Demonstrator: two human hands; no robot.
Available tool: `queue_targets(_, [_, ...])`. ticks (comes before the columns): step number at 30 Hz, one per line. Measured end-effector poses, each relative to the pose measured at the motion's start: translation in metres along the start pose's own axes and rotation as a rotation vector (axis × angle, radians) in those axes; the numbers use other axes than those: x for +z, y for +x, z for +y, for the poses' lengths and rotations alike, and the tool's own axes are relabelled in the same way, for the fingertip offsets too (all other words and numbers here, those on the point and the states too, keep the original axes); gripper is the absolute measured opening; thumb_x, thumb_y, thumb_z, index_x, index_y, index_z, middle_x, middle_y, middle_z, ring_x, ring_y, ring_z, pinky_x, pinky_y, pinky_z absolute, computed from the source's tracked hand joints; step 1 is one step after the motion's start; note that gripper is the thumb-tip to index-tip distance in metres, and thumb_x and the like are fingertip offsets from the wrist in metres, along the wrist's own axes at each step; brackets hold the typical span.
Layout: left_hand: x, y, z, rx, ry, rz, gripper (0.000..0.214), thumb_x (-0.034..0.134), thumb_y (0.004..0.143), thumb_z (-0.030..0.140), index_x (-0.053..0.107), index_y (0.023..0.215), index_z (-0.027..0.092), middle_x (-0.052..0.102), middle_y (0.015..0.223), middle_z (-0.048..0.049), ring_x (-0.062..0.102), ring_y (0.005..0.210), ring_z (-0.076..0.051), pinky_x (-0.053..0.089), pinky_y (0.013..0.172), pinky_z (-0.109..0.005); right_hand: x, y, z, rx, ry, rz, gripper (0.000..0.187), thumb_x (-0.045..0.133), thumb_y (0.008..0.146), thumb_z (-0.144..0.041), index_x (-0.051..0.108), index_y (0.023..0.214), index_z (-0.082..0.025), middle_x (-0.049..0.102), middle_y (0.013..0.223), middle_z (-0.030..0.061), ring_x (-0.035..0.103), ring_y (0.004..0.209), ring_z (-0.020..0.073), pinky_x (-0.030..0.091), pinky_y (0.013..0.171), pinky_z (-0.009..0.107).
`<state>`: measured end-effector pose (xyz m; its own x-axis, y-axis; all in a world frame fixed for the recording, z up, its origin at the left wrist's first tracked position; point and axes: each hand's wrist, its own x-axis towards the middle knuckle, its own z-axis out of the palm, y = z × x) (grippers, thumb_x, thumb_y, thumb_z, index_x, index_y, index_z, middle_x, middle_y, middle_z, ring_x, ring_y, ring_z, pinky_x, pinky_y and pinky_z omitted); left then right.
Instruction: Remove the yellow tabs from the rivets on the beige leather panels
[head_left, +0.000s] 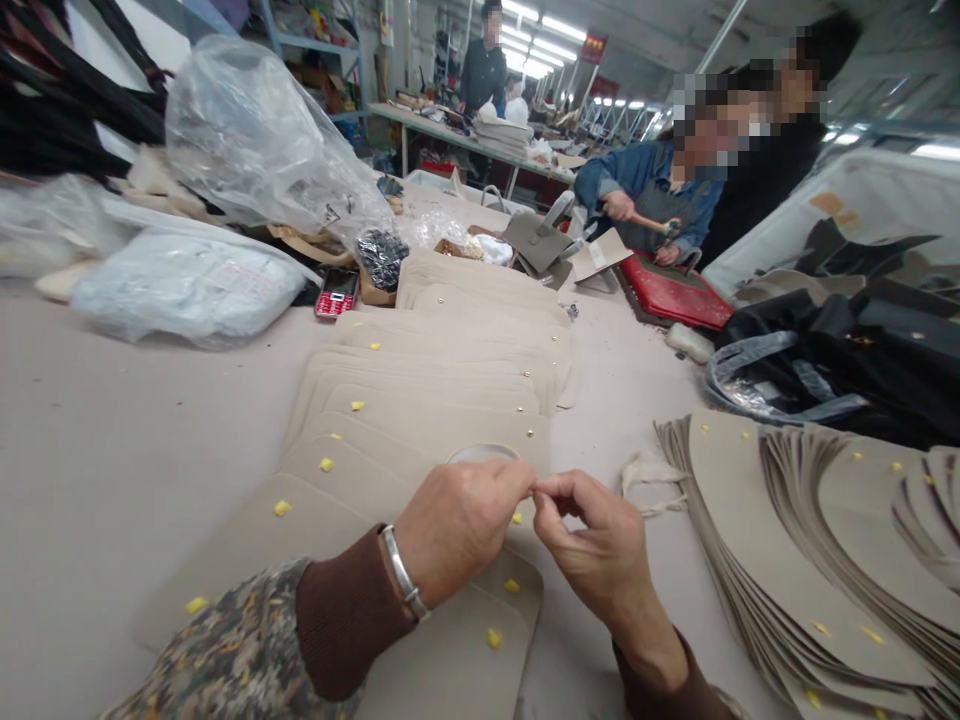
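Beige panels [420, 420] overlap mid-surface: far ones carry studs [529, 434], near ones only yellow bits [282, 508]. Left hand [457, 530] and right hand [592, 550] meet above, fingers [559, 490] pinched on something too small to identify.

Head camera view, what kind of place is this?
Probably a bag or leather-goods workshop: rows of cut beige panels cover the long table, another fanned stack lies to the right, and a co-worker holds a hammer by a red mat.

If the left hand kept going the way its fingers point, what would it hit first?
The right hand: the left hand points right, and the two seem to touch.
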<state>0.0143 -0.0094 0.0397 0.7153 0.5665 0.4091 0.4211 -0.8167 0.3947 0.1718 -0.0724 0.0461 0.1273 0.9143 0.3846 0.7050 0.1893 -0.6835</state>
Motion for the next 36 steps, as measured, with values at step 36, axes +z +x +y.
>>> queue_targets(36, [0.03, -0.02, -0.028, -0.044, 0.193, -0.194, 0.008, 0.053, 0.091, 0.014, 0.053, 0.084, 0.017, 0.056, 0.085, -0.004, 0.045, 0.077, -0.021, 0.04, 0.071, -0.035, 0.019, -0.023, 0.063, 0.145, -0.279, -0.172, 0.016, 0.054, 0.09, -0.028, 0.061, 0.078, -0.019, 0.065, 0.071, 0.0014, 0.062, 0.065, 0.0163, 0.044, 0.064, 0.026])
